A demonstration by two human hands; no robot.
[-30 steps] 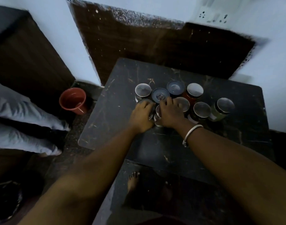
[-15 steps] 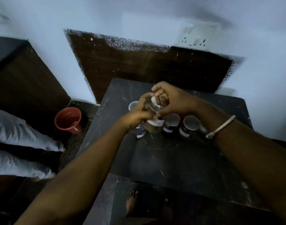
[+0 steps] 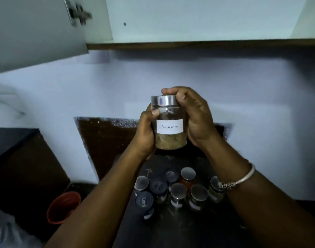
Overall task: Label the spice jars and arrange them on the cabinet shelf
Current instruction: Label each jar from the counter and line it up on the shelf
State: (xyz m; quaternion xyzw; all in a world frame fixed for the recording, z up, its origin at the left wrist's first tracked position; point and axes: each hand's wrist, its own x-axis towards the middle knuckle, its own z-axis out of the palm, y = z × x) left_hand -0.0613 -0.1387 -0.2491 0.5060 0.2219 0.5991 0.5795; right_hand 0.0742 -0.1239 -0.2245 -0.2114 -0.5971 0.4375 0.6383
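Note:
I hold a glass spice jar (image 3: 170, 140) upright in front of me, well above the table. It has a steel lid, a white label reading "Cinnamon" and brownish contents. My left hand (image 3: 146, 133) wraps its left side and base. My right hand (image 3: 194, 115) grips its right side, with fingers over the lid. Below, several other spice jars (image 3: 178, 193) with steel or dark lids stand clustered on the dark table (image 3: 171, 230). Above is the open cabinet with its white shelf (image 3: 197, 35).
The cabinet door (image 3: 37, 31) hangs open at the upper left, hinge showing. A dark board (image 3: 106, 149) leans on the wall behind the table. A red bucket (image 3: 63, 208) stands on the floor to the left, beside a dark cabinet (image 3: 19, 167).
Both hands picked one jar out of the cluster and raised it high above the table. My view tilted up, bringing the cabinet into sight.

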